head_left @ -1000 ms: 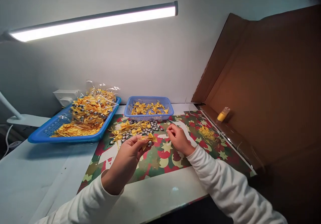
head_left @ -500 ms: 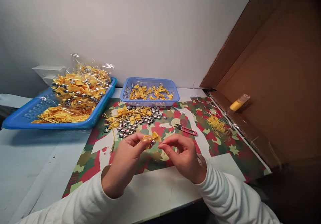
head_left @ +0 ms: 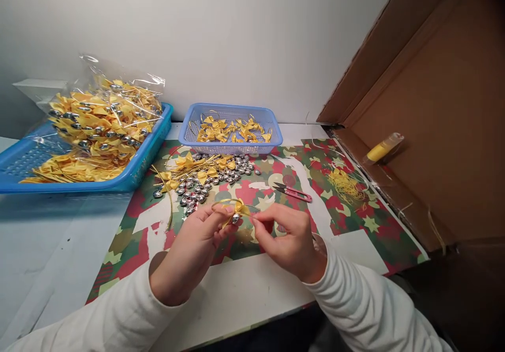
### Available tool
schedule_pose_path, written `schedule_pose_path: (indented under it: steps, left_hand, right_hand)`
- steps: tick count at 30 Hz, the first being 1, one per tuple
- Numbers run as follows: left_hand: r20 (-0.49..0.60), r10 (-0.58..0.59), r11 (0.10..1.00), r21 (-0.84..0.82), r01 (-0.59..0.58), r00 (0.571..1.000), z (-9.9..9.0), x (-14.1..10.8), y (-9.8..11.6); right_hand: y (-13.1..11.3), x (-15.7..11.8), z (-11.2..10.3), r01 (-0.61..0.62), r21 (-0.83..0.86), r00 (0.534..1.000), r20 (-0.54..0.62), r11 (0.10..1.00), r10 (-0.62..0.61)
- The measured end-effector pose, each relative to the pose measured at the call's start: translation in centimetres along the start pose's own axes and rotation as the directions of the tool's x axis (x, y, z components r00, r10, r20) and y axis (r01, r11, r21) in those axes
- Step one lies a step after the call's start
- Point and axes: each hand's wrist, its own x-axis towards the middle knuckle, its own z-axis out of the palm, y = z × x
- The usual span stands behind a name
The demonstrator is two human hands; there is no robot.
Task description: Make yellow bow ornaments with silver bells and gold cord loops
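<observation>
My left hand (head_left: 197,244) pinches a yellow ribbon bow (head_left: 239,208) with a gold cord looped above it. A silver bell (head_left: 235,218) hangs just under the bow, beside my left fingertips. To the right, my right hand (head_left: 290,236) is closed, thumb and forefinger pressed together near the bow's right side; what they hold is too small to make out. Behind my hands lie many silver bells (head_left: 190,184) and a pile of yellow bows with gold cords (head_left: 207,174). Pink thread snips (head_left: 294,192) rest on the patterned sheet beyond my right hand.
A blue basket (head_left: 231,144) holding yellow bows stands at the back. Another blue basket (head_left: 118,183) at left carries bows and a full clear bag (head_left: 106,115). Yellow thread scraps (head_left: 346,184) lie at right, near a yellow spool (head_left: 382,148) by the cardboard wall (head_left: 445,104).
The gold cord now shows as a loop over the bow, and the bell is more fully visible. The baskets and bag appear farther left and higher as the view has shifted.
</observation>
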Motion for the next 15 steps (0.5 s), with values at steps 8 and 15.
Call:
schedule_pose_path:
  steps: [8, 15]
  left_hand:
    - [-0.008, 0.180, 0.938, 0.302, -0.169, 0.984, -0.89, -0.08, -0.58]
    - [-0.003, 0.344, 0.881, 0.346, -0.322, 0.939, -0.31, -0.54, -0.29]
  right_hand:
    - [-0.58, 0.14, -0.44, -0.013, -0.050, 0.999, 0.041, 0.999, 0.015]
    - [-0.69, 0.03, -0.62, -0.020, -0.034, 0.999, 0.044, 0.999, 0.021]
